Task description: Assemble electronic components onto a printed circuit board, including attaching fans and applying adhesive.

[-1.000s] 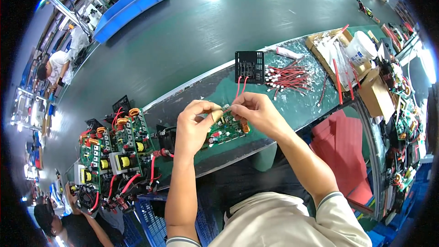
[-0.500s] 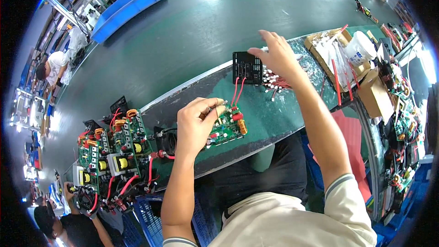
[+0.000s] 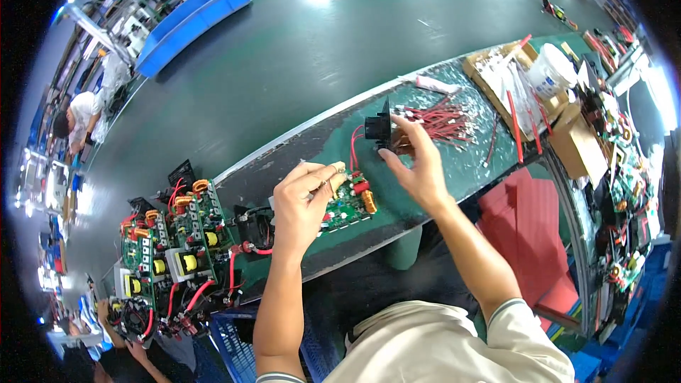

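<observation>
Over the upper left part of a green circuit board [image 3: 345,207] my left hand [image 3: 303,197] is pinched closed; its fingertips hide what they grip. The board carries a copper-coloured coil and red parts, and lies on the bench. Two red wires [image 3: 354,149] run from it to a black slotted plastic panel [image 3: 379,128]. That panel stands on edge, nearly side-on, with the thumb and fingers of my right hand [image 3: 420,167] closed on its right side. Just behind my right hand lies a pile of red wires with white connectors [image 3: 447,122].
Several assembled circuit boards [image 3: 186,230] with fans and thick red cables stand at the left. A cardboard tray [image 3: 489,71], a white tub [image 3: 552,69] and a brown box [image 3: 578,143] sit at the right. Beyond the bench is a blue bin [image 3: 195,23]; other people work at the left.
My right hand has come down and nearer and taken hold of the black panel, which has turned from lying flat to standing on edge. The left hand stays at the board.
</observation>
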Tool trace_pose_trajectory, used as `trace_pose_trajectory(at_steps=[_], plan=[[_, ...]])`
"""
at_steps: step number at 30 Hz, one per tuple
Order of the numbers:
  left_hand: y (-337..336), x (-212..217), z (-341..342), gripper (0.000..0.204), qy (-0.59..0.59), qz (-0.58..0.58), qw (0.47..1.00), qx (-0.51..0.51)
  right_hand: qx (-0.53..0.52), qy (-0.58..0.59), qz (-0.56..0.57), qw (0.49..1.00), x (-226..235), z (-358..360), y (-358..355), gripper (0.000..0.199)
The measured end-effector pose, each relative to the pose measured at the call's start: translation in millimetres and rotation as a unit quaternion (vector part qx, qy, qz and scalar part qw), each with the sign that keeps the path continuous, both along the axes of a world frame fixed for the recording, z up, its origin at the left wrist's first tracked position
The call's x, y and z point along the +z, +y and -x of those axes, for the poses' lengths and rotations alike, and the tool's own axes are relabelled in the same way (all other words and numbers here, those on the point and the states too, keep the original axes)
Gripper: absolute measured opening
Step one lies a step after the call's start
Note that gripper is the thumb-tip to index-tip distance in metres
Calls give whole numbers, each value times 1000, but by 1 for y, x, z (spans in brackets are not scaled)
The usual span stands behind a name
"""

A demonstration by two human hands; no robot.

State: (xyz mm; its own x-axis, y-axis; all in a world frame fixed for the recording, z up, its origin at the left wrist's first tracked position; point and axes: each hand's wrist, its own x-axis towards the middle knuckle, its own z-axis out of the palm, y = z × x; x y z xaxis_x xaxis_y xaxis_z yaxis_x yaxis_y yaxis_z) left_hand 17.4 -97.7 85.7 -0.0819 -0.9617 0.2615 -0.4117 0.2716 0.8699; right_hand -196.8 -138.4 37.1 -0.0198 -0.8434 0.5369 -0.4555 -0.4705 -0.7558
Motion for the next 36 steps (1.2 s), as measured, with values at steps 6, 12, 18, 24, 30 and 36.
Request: trace_pose_trajectory(at_steps=[6, 12, 18, 24, 30, 36], plan=[[-10, -3, 16, 22, -104, 49, 993, -29, -92, 31, -113, 989, -19, -10, -9, 27], [-23, -12, 19, 18, -175, 101, 979, -34, 64, -159, -254, 952, 9, -14, 17, 20], [-17, -9, 17, 20, -220, 112, 968, -39, 89, -153, -222, 959, 17, -20, 34, 24], [-15, -8, 16, 23, -208, 103, 971, -52, 86, -169, -192, 963, 17, -21, 32, 30], [-15, -12, 15, 21, -184, 80, 978, -49, 78, -149, -225, 960, 18, -20, 33, 23], [-14, -14, 18, 12, -173, 113, 978, -34, 46, -56, -137, 988, 23, -29, 42, 34]])
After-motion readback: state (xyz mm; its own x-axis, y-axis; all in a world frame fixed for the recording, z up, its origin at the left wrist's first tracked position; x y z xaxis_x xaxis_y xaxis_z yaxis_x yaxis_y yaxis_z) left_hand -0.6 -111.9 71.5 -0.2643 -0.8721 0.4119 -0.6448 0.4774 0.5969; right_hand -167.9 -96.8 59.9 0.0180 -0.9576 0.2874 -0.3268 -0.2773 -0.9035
